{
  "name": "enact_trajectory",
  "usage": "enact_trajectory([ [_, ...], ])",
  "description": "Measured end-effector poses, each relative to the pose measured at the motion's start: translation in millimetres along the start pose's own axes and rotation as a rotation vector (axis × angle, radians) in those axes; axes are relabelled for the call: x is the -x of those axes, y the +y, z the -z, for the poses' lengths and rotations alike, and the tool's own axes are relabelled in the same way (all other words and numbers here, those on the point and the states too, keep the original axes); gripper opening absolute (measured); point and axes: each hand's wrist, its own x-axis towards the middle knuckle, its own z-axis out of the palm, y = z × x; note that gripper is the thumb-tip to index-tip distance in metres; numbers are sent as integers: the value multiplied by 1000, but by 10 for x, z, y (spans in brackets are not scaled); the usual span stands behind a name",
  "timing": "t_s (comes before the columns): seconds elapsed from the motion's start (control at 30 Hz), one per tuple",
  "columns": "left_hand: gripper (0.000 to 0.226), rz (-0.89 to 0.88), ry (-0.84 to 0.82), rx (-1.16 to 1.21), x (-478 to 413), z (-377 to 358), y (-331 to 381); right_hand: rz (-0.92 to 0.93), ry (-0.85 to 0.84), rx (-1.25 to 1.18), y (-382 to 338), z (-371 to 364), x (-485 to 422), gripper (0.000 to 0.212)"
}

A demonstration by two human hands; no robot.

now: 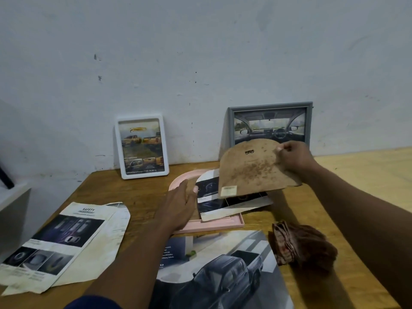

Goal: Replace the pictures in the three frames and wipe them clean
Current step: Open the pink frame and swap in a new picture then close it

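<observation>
Now three frames: white (141, 147), grey (269, 126), pink (223, 225); one cloth (305, 244).
Right hand (294, 156) pinches backing (252, 168); left hand (178, 204) flat, fingers together.

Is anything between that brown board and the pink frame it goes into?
Yes. Under the backing board, the picture lies crooked in the pink frame, one corner past its rim; the left hand rests there too.
</observation>
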Motion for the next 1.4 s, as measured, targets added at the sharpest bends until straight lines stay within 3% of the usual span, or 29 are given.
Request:
enact_trajectory([
  [0.17,56,-47,18,-146,-90,-66,6,-165,32,-10,366,552,-31,13],
  [0.33,61,-76,-41,-231,-171,-100,24,-252,99,129,777,850,-113,19],
  [0.53,54,-9,-45,-202,-154,-78,14,-264,29,206,911,872,-71,12],
  [0.63,56,34,-40,-153,-165,-70,-5,-179,-33,354,888,671,-53,10],
  [0.87,65,100,-80,43,-401,-142,-275,-102,-164,905,648,164,83,42],
  [0.93,60,96,-76,59,-391,-126,-257,2,-171,849,532,7,101,40],
  [1.07,51,123,-60,82,-277,-9,-51,75,-312,512,182,-370,287,33],
  [1.2,52,131,-79,122,-229,33,57,65,-427,527,-61,-702,465,38],
  [1.4,49,138,-62,289,-154,86,154,170,-264,393,-143,-881,566,32],
])
